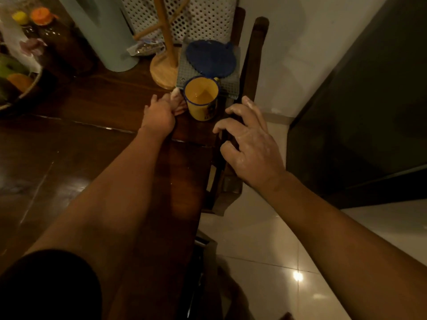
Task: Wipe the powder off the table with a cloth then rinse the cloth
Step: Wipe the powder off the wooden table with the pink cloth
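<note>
Head view: my left arm stretches forward across the dark wooden counter [97,105], and my left hand [159,114] sits knuckles-up on its far right part. Its fingers [154,101] are curled down and pinching a bunched pale cloth [178,103], which pokes out past the hand. The cloth lies on the counter, touching or just beside a yellow mug [203,98] with a blue rim; I cannot tell which.

My right hand [250,144] is at the counter's right edge, palm down, its fingers spread and lightly bent, holding nothing. Whether the tips touch the edge or hang just over it I cannot tell. Past that edge stands a dark wooden chair [258,54], set against the pale wall.

Behind the mug lies a grey square mat [184,75] with a round blue mat [211,57] on top. Just left of them is the round base of a wooden stand [164,70], whose post rises out of view. Further left stands a pale cylinder [108,38], with a small packet [145,48] beside it and a white perforated panel [203,17] behind. At the far left there is a bowl of fruit [13,82] and two bottles, one with a yellow cap [20,17] and one with an orange cap [41,16]. Under my right arm is glossy tiled floor [265,239].
</note>
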{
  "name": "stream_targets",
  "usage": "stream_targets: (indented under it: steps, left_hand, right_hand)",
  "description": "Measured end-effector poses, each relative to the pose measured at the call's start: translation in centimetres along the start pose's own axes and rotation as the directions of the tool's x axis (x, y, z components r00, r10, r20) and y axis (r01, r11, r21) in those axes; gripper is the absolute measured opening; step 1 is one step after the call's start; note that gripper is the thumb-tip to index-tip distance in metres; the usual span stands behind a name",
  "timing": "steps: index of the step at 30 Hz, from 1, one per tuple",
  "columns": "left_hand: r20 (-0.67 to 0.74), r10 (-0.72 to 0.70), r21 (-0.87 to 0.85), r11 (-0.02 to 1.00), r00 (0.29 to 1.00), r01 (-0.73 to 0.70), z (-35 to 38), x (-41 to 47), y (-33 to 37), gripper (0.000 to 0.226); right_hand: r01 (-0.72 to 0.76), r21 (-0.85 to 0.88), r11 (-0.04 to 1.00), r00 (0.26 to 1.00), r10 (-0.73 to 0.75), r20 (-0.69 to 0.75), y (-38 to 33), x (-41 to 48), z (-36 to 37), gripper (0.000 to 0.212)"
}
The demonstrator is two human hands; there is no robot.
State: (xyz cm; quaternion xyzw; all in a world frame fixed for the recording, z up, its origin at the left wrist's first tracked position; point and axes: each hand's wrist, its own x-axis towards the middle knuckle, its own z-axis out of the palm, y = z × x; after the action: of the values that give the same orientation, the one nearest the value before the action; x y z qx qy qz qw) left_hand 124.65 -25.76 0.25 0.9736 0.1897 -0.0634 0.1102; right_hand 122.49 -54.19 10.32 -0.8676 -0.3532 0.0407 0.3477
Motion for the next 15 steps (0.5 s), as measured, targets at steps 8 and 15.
stream_targets:
  steps: [8,15]
  left_hand:
    - [-0.079,-0.072,-0.087,0.994,0.994,0.065,1.2,-9.5,2.5,0.08]
    - [-0.003,0.067,-0.102,0.993,0.998,-0.067,4.6,-13.7,7.3,0.088]
  right_hand:
    - [-0.006,0.014,1.0,1.0,0.006,-0.022,-0.1,-0.1,0.1,0.035]
    - [-0.001,-0.01,1.0,0.999,0.002,0.036,-0.1,0.1,-0.3,0.038]
